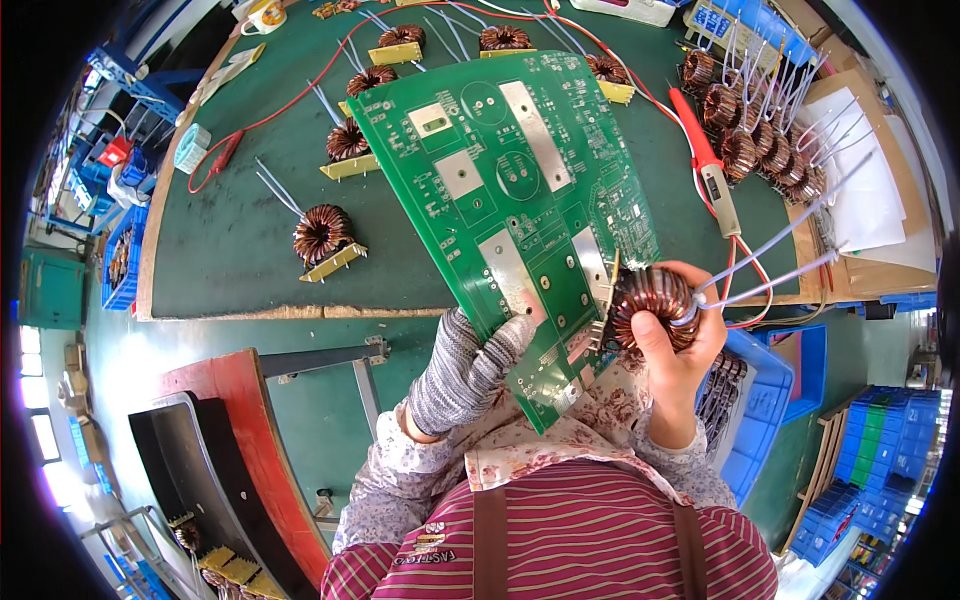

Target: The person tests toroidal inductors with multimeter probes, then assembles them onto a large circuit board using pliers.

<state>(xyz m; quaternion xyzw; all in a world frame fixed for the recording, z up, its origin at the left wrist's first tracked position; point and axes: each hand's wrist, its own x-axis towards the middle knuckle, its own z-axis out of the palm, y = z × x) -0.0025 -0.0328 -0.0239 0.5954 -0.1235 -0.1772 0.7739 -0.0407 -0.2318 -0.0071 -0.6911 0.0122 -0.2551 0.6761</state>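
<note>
My left hand [470,360], in a grey knitted glove, grips the lower left edge of a large green circuit board [470,215], thumb on its face. The board is held tilted above the table's front edge and has bare silvery metal strips. My bare right hand [690,345] is closed around a copper-wound toroidal coil [652,312], thumb across its front. Two grey-sleeved leads stick out of the coil toward the upper right. The coil's small yellowish base strip is up against the board's right edge; whether its pins sit in holes cannot be told.
More coils on yellow bases [325,235] stand along the green table [230,280]. Wound coils with upright leads [740,150] cluster at the far right. A red-handled tool [700,130] lies with its cables near them. Blue bins [755,400] stand right, a black tray [190,450] lower left.
</note>
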